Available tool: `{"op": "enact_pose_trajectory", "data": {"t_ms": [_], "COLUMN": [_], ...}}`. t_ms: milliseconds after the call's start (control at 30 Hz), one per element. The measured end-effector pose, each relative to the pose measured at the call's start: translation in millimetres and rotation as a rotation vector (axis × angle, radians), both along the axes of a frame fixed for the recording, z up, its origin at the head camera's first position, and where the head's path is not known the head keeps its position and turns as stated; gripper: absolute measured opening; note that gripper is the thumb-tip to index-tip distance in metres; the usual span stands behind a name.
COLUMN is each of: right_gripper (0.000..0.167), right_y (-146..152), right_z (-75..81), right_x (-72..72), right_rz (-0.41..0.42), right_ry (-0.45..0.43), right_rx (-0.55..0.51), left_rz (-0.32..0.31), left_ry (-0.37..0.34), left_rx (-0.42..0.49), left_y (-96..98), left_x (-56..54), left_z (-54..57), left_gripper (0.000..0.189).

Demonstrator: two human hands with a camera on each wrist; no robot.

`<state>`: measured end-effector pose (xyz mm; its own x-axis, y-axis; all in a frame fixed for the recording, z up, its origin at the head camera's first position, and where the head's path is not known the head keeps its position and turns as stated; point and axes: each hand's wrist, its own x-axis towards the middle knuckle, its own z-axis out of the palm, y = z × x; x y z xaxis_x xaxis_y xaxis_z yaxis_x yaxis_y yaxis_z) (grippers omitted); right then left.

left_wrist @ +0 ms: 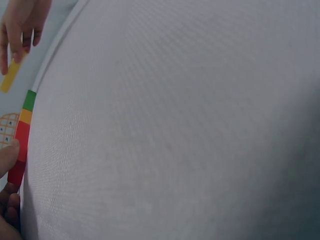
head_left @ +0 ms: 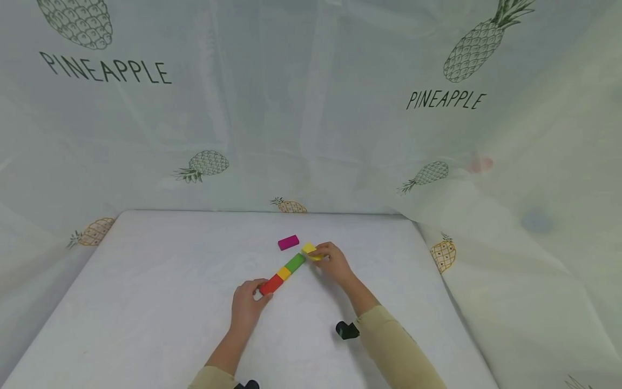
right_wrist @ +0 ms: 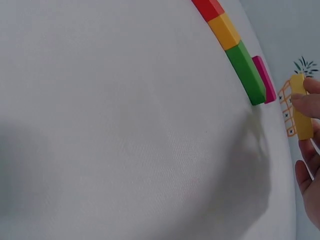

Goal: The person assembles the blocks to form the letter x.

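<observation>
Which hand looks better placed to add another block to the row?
Probably the right hand: it pinches a yellow block near the green block, while the left hand holds the red block at the other end of the row.

Red block (head_left: 272, 284), short orange block (head_left: 284, 273) and green block (head_left: 295, 263) lie end to end, touching, in a straight row on the worktop (head_left: 146, 302). The left hand (head_left: 245, 307) grips the red's outer end. The right hand (head_left: 335, 263) pinches a yellow block (head_left: 308, 248), raised near the green end. A magenta block (head_left: 289, 242) lies apart.
</observation>
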<state>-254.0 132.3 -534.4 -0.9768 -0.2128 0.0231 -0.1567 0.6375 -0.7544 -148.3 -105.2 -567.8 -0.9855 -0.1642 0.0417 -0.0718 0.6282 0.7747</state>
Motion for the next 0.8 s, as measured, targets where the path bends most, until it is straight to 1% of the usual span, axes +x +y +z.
{"op": "enact_pose_trajectory", "data": {"t_ms": [167,433,800], "right_gripper": [0.019,0.023,0.026], "right_y": [-2,-7,-16], "right_z": [-1.6,-2.7,-4.1], "right_x": [7.1,19.8,38.6], "right_rz": [0.001,0.005,-0.013], "right_ry": [0.006,0.018,0.024], "right_rx": [-0.009,-0.043,-0.093], "left_rz": [-0.006,-0.001,-0.004], "left_ry": [0.001,-0.012,-0.002], "left_rx": [-0.003,0.000,-0.001], "left_y": [0.3,1.0,-0.5], "left_x": [0.2,0.4,-1.1], "left_z": [1.6,2.3,-1.2], "left_gripper": [0.044,0.045,0.044]}}
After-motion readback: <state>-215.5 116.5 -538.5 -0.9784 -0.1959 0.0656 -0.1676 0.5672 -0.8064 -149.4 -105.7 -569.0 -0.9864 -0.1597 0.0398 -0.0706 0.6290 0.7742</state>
